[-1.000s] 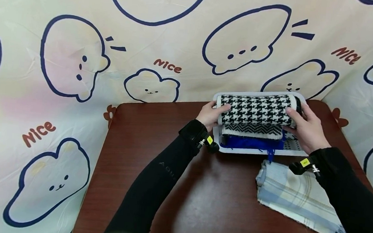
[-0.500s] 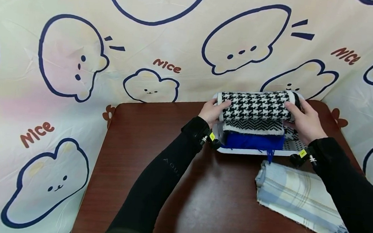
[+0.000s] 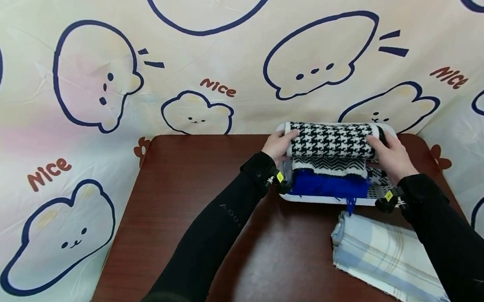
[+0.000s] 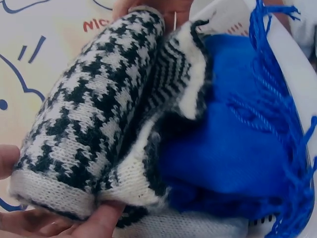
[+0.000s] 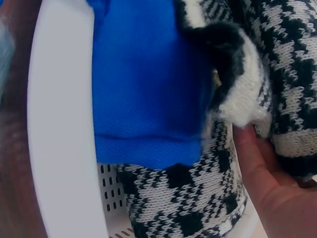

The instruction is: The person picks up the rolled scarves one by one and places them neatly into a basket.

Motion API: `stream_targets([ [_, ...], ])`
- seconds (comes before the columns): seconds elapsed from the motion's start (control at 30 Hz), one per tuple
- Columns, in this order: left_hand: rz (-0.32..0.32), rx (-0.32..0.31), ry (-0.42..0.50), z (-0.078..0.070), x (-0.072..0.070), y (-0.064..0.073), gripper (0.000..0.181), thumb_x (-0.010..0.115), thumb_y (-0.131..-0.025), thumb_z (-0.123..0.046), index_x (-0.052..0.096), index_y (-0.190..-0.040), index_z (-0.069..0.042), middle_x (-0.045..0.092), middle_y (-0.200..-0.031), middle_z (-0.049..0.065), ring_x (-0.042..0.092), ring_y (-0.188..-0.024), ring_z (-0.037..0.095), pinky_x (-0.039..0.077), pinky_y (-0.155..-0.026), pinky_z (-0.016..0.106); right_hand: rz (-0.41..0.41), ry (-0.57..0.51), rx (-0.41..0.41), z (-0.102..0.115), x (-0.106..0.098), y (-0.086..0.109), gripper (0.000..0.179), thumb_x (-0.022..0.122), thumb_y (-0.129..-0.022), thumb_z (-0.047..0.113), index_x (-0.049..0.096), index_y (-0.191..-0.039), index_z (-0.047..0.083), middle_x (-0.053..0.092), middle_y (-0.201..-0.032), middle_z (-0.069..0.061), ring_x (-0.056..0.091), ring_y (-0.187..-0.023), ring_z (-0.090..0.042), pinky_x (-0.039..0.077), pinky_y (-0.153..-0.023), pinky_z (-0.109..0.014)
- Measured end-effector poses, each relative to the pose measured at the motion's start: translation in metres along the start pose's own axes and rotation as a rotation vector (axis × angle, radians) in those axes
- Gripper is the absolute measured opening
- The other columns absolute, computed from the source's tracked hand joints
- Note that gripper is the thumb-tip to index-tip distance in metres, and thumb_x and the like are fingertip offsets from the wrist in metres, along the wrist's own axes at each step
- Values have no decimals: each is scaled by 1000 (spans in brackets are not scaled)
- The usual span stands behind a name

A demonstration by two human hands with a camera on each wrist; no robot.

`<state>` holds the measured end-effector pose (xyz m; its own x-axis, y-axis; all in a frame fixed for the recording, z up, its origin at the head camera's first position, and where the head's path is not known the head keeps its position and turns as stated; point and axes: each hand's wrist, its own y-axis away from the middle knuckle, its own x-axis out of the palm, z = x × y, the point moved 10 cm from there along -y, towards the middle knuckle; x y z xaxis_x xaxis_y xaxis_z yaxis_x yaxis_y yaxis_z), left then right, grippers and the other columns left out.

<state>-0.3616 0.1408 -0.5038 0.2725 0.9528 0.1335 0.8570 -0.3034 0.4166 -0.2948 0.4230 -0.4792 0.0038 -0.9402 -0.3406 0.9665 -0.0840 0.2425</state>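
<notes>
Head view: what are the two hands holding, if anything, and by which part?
A rolled houndstooth knit: the left hand grips its left end, the right hand its right end.

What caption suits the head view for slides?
Left-hand grip and right-hand grip on a houndstooth roll at a white basket.

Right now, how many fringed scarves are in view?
2: a blue scarf in the white basket and a plaid scarf on the table. Others may be hidden under the houndstooth knit.

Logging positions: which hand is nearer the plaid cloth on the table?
Right. The right hand is just beyond the plaid cloth; the left hand is farther off, beyond and left of it.
</notes>
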Motion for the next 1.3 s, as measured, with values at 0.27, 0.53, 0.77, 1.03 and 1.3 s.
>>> stream_targets([
  [0.27, -32, 10, -96, 51, -10, -94, 83, 71, -101, -55, 33, -169, -24, 34, -173, 3, 39, -156, 33, 56, -106, 45, 10, -14, -8, -2, 6, -5, 89, 44, -109, 62, 11, -173, 11, 17, -172, -27, 22, -157, -49, 39, -121, -63],
  [0.53, -25, 31, -126, 47, -12, -101, 77, 70, -103, -53, 37, -167, -26, 40, -169, 3, 45, -152, 31, 61, -97, 44, -2, 31, 8, -2, 4, -15, 91, 41, -110, 62, 2, -173, 9, 12, -174, -30, 21, -157, -51, 31, -125, -64],
  [0.77, -27, 14, -246, 48, -12, -120, 67, 69, -106, -41, 38, -165, -32, 44, -166, -4, 49, -148, 21, 58, -101, 47, -48, 62, -13, 5, 2, -20, 82, 41, -113, 53, 10, -172, 7, 22, -168, -34, 33, -150, -52, 48, -113, -61],
  [1.03, -15, 27, -416, 47, -14, -133, 70, 65, -108, -47, 33, -168, -34, 36, -172, -7, 45, -152, 19, 54, -107, 41, -60, 75, -7, 5, 0, -25, 81, 41, -113, 49, 7, -173, 7, 18, -170, -35, 31, -151, -54, 54, -110, -53],
  [1.3, -67, 81, -601, 42, -10, -141, 64, 59, -112, -40, 33, -169, -28, 38, -171, -3, 43, -153, 19, 48, -113, 34, -73, 72, -23, 6, -4, -27, 81, 43, -113, 47, 6, -172, 6, 13, -172, -34, 27, -153, -56, 39, -117, -68],
])
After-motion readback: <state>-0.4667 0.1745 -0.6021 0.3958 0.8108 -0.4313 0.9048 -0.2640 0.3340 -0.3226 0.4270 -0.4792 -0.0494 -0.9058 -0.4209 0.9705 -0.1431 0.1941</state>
